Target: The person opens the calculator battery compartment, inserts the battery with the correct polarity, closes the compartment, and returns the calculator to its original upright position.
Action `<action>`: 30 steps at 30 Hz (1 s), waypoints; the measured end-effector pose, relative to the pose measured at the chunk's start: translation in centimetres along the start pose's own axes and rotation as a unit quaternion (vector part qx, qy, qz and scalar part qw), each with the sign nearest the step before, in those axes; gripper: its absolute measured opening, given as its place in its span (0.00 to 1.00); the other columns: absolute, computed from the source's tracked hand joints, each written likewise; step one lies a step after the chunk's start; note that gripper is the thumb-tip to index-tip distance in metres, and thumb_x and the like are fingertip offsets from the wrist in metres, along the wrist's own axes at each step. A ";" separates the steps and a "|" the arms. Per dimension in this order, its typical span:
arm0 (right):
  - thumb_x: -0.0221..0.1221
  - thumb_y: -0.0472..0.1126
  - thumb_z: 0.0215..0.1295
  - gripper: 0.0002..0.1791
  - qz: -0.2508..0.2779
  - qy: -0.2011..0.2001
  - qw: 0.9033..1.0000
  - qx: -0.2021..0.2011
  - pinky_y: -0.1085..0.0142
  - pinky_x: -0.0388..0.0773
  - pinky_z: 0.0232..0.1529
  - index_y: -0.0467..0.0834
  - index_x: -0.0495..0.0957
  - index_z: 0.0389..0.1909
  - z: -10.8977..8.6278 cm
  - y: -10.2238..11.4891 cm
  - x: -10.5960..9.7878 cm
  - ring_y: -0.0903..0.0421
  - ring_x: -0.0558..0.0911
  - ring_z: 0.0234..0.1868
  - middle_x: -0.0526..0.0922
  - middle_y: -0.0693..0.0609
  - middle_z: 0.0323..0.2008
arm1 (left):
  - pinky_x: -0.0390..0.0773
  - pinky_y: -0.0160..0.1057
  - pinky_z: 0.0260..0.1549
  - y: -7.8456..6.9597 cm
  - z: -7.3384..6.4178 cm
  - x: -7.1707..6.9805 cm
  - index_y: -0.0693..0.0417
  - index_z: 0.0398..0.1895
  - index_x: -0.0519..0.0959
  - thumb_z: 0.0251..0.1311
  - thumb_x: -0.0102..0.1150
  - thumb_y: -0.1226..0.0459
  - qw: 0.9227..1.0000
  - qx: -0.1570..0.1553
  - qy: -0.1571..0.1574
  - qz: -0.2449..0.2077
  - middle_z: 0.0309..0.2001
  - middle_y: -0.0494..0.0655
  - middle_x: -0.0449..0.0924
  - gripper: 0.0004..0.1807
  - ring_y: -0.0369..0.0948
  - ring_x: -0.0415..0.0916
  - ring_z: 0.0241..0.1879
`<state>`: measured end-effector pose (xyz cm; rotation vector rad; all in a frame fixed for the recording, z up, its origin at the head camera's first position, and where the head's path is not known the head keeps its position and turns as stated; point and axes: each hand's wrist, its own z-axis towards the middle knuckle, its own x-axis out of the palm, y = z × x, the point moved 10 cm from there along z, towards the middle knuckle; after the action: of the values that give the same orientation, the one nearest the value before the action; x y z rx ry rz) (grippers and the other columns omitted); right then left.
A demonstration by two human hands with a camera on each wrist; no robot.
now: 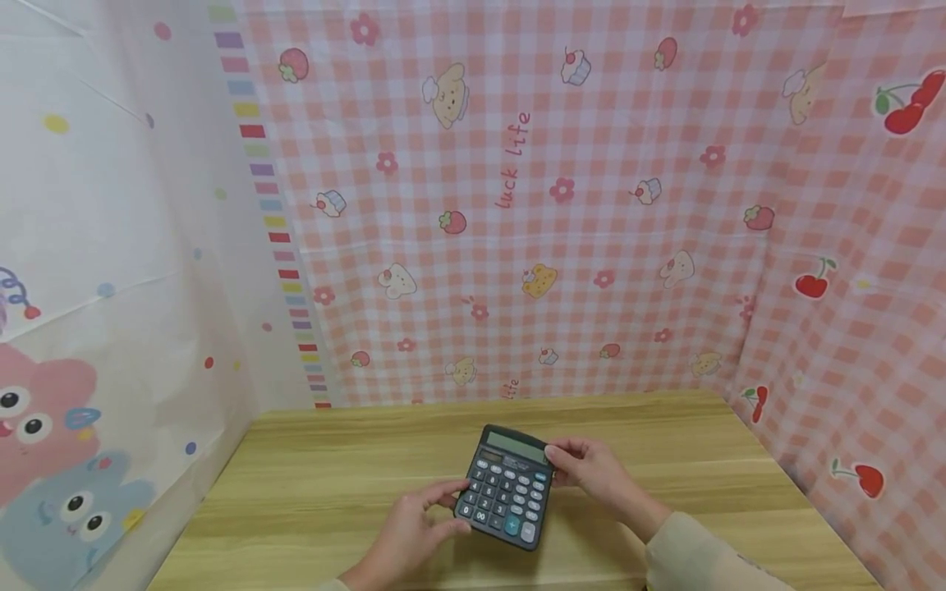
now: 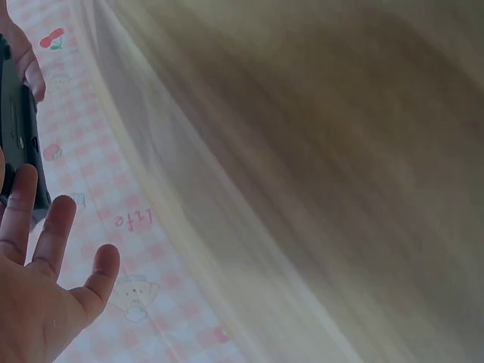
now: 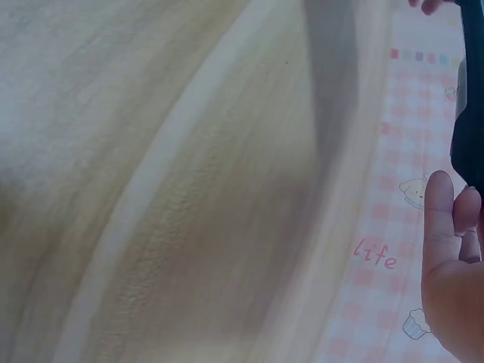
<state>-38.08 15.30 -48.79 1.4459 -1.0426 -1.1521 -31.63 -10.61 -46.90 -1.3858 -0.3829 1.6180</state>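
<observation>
A dark calculator with grey and teal keys is held up above the wooden table, its keys and display facing the head camera. At its lower left edge the left hand pinches it, thumb on the front and fingers at the side. The right hand grips the upper right corner beside the display. In the left wrist view the calculator shows edge-on, with some fingers of the left hand spread away from it. The right wrist view catches the calculator's edge above the right hand.
The wood-grain table spreads out beneath both hands. Behind it hangs a pink checked cloth with cartoon prints. A white printed cloth hangs at the left, and more checked cloth covers the right side.
</observation>
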 end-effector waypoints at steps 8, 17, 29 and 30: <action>0.60 0.43 0.80 0.17 -0.034 -0.028 0.999 0.008 0.53 0.89 0.49 0.32 0.83 0.56 0.3 0.3 -0.2 0.56 0.88 0.39 0.90 0.48 0.40 | 0.84 0.47 0.51 0.2 -0.6 1.1 0.45 0.67 0.83 0.57 0.79 0.52 0.999 -0.041 0.016 -0.017 0.39 0.30 0.90 0.33 0.38 0.84 0.51; 0.62 0.45 0.79 0.15 -0.053 -0.056 0.997 0.017 0.59 0.88 0.45 0.37 0.87 0.49 0.8 0.3 -0.4 0.57 0.85 0.38 0.90 0.50 0.37 | 0.81 0.65 0.60 1.3 -1.0 1.5 0.46 0.66 0.83 0.57 0.80 0.51 0.994 -0.094 0.002 -0.050 0.38 0.31 0.90 0.33 0.43 0.84 0.55; 0.61 0.46 0.80 0.18 -0.016 -0.083 0.996 0.031 0.61 0.87 0.45 0.35 0.88 0.52 0.7 0.1 -0.5 0.56 0.83 0.39 0.89 0.50 0.36 | 0.82 0.64 0.59 0.3 -1.2 1.6 0.46 0.64 0.85 0.52 0.83 0.54 0.991 -0.114 -0.039 -0.064 0.34 0.34 0.89 0.33 0.43 0.84 0.52; 0.61 0.46 0.80 0.18 -0.008 -0.085 0.996 0.031 0.61 0.87 0.45 0.34 0.88 0.53 0.7 0.0 -0.6 0.56 0.83 0.39 0.89 0.50 0.36 | 0.81 0.64 0.60 0.2 -1.2 1.7 0.46 0.64 0.85 0.52 0.84 0.54 0.990 -0.116 -0.041 -0.064 0.34 0.34 0.89 0.33 0.44 0.84 0.53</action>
<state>-38.85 15.73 -48.79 1.4248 -1.1943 -1.2818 -30.50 -9.76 -48.38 -1.4355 -0.7135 1.5654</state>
